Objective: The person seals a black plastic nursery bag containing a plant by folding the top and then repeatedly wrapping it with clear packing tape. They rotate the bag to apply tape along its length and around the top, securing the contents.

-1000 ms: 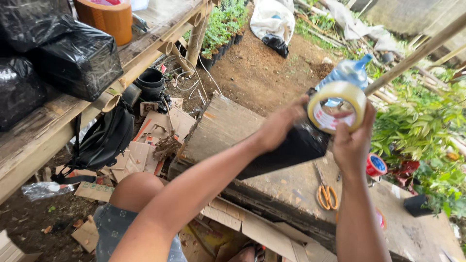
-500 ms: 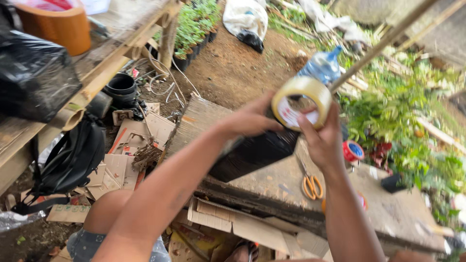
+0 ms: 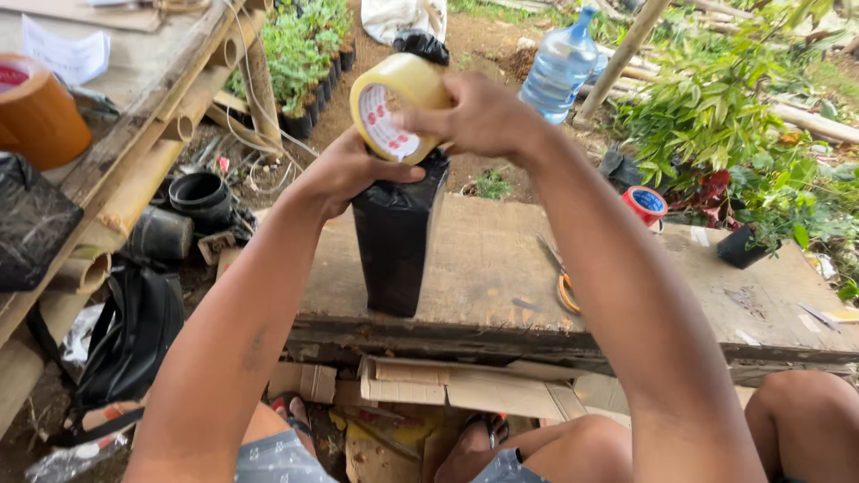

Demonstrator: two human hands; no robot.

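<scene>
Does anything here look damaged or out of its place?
Nothing looks damaged. The scissors lie loose near the plank's front edge, and flattened cardboard pieces are scattered beneath it.

A wrapped parcel stands upright on a bench, near its left end. The left hand rests on the parcel's top; the right hand holds a tape roll just above it. Scissors lie on the bench to the right. A bottle stands behind the bench, pots left of it, cardboard beneath.
</scene>
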